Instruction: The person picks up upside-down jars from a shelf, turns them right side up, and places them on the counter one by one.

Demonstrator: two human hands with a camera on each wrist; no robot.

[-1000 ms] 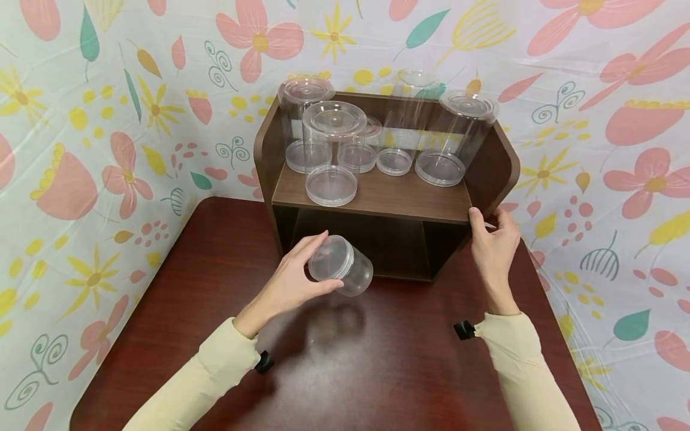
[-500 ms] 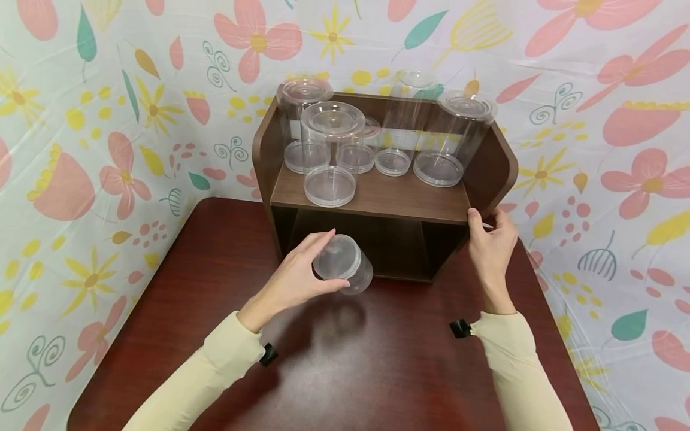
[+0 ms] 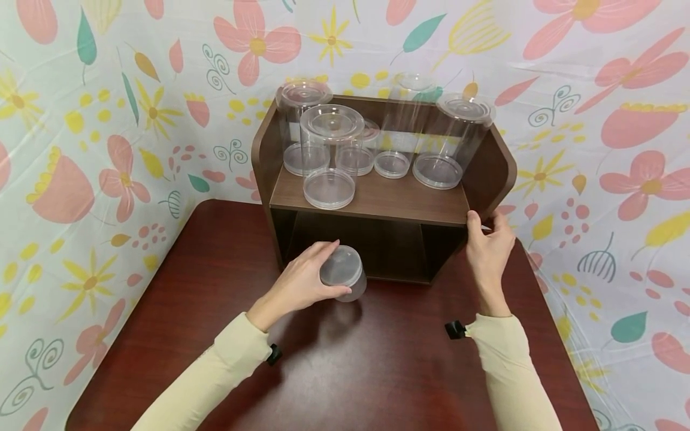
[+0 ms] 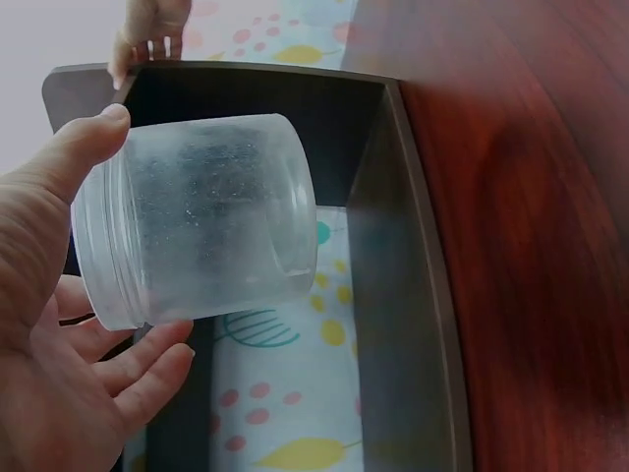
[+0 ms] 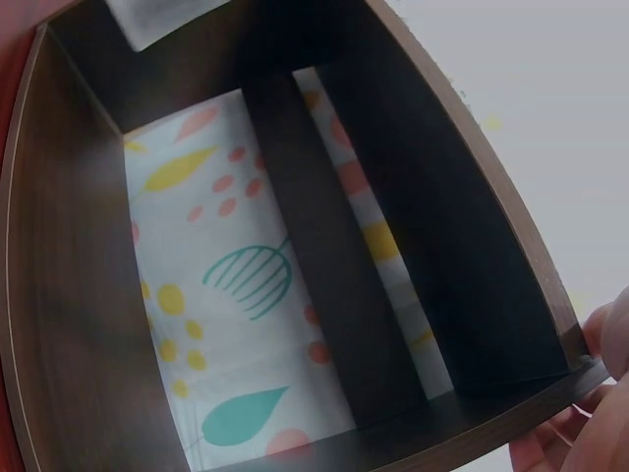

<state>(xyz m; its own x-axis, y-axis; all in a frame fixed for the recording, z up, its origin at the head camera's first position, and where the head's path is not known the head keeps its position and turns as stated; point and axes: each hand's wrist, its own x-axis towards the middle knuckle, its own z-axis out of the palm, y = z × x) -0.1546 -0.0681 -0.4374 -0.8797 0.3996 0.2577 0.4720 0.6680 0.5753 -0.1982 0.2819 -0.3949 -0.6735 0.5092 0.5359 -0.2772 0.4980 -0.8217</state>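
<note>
In the head view the left hand [image 3: 303, 280] holds a clear jar [image 3: 345, 272] by its lid end, thumb and fingers round it, above the table in front of the shelf's lower opening. The left wrist view shows this jar [image 4: 211, 216] lying sideways between thumb and fingers, with no contents visible. At the brown shelf's [image 3: 372, 206] front right corner, the right hand [image 3: 489, 248] grips the side panel at board height. Part of the right hand [image 5: 590, 423] shows at the lower right of the right wrist view, on the shelf's corner.
Several clear lidded jars stand on the upper board, the nearest jar [image 3: 330, 158] at its front left. Below it the lower compartment [image 3: 361, 245] has a partly open back. The dark red table [image 3: 215, 257] extends around the shelf; patterned cloth [image 3: 178, 108] hangs behind.
The left hand has moved slightly right and down with the jar, which has turned so its lid faces more upward. The right hand stays on the shelf corner.
</note>
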